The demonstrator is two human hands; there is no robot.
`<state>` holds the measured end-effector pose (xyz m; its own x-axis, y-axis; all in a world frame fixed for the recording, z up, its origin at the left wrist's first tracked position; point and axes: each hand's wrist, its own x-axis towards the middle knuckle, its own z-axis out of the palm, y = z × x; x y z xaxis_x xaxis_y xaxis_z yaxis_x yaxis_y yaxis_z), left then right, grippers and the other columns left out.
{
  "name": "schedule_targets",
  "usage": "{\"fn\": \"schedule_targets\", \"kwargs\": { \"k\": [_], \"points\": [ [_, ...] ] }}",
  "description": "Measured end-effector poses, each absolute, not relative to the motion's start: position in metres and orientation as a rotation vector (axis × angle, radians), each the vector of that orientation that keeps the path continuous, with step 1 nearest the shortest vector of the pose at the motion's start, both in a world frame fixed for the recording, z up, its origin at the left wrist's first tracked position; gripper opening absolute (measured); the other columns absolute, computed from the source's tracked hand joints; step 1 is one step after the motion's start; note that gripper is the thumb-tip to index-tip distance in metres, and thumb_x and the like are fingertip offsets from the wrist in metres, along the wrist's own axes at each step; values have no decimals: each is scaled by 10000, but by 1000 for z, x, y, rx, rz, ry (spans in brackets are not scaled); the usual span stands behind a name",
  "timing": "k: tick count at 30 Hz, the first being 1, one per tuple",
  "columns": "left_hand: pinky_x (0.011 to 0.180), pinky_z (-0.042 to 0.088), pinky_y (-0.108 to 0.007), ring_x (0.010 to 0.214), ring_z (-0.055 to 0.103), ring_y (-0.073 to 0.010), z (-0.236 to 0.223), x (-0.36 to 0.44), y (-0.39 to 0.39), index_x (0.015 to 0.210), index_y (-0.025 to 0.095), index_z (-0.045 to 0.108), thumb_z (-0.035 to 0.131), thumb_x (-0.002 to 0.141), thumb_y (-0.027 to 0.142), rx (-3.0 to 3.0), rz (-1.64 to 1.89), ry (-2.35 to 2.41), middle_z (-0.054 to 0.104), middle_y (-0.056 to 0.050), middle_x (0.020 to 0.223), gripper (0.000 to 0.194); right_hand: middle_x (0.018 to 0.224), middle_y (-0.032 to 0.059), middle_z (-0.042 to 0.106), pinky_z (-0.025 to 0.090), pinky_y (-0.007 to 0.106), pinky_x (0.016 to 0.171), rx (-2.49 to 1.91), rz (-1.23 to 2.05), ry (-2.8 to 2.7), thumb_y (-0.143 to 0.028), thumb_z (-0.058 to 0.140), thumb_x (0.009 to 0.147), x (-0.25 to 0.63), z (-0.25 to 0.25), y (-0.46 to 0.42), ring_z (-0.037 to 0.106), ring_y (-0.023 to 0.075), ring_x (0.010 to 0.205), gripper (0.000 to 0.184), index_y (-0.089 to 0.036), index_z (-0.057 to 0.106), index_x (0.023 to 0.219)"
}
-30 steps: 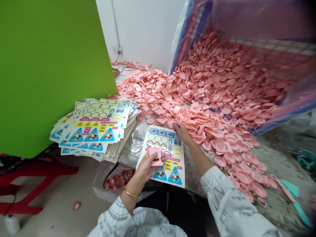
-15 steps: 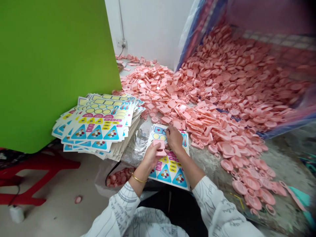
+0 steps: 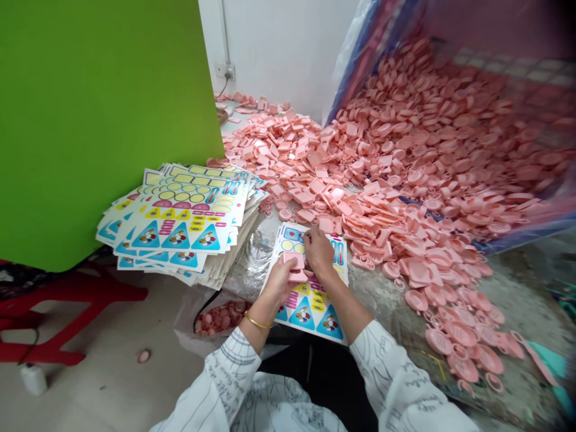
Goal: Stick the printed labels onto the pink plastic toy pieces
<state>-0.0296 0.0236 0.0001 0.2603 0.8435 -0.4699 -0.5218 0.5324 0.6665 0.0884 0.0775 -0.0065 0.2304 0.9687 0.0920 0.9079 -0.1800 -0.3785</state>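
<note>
My left hand [image 3: 279,281] is closed around a small pink plastic piece [image 3: 293,261] with a squarish face, held over a sticker sheet [image 3: 302,318]. The sheet lies in front of me, printed with blue triangles, yellow circles and thermometers. Over the sheet's upper part, my right hand [image 3: 318,253] has its fingers pinched together near the printed stickers. Whatever those fingertips hold, if anything, is too small to make out. Just beyond the sheet's far edge, pink plastic pieces [image 3: 330,224] lie close by.
A thick stack of sticker sheets [image 3: 180,222] stands at left, beside a green panel [image 3: 103,120]. Pink pieces [image 3: 310,156] heap across the table and fill a tilted, lined bin [image 3: 351,84] at right. A bag [image 3: 184,327] of pink pieces hangs below, near a red stool [image 3: 108,288].
The view has shifted slightly. Both hands stay at nearly the same place over the sheet, the left still gripping the pink piece.
</note>
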Motion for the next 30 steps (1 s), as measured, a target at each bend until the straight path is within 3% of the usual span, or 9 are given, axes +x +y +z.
{"fn": "schedule_targets", "kwargs": {
  "k": [21, 30],
  "points": [
    [509, 520, -239, 519, 661, -152, 0, -30, 26, 989, 169, 497, 512, 821, 126, 408, 931, 932, 681, -42, 752, 175, 1009, 36, 677, 371, 263, 714, -2052, 411, -1755, -293, 467, 942, 96, -7, 77, 602, 172, 887, 216, -223, 672, 946],
    [517, 521, -247, 537, 664, -159, -2, -31, 25, 1002, 172, 488, 521, 811, 135, 406, 930, 914, 689, -58, 779, 198, 1088, 75, 661, 379, 278, 752, -2070, 230, -1734, -273, 445, 959, 97, -10, 86, 594, 203, 970, 238, -196, 661, 1024]
  ]
}}
